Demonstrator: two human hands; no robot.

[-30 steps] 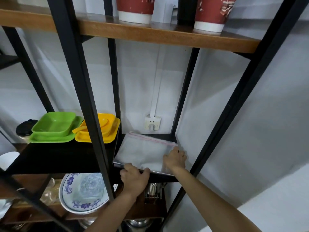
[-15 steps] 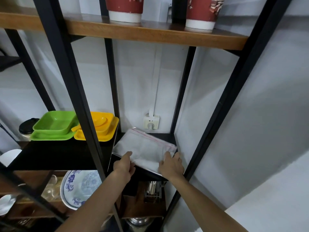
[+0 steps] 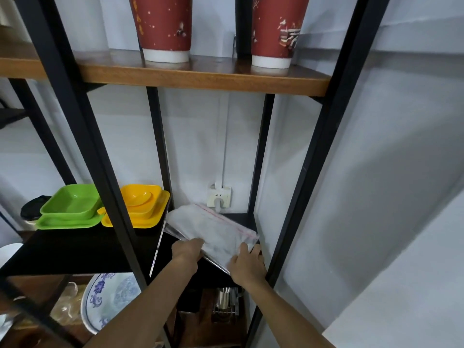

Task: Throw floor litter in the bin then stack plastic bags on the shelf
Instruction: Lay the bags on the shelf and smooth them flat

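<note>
A stack of clear plastic bags with a red zip line lies skewed on the black shelf, in the right-hand bay of a black metal rack. Its near edge sticks out past the shelf front. My left hand grips the stack's near left edge with curled fingers. On the near right corner sits my right hand, fingers over the top of the bags. No litter or bin is in view.
Green dishes and yellow dishes sit left of the bags. A wall socket is behind them. Two red paper cups stand on the wooden shelf above. A blue-patterned plate and metal utensils lie below.
The bag stack has turned from square on the shelf to a skewed angle. Both hands stayed on its near edge, and the left hand slid in toward the middle.
</note>
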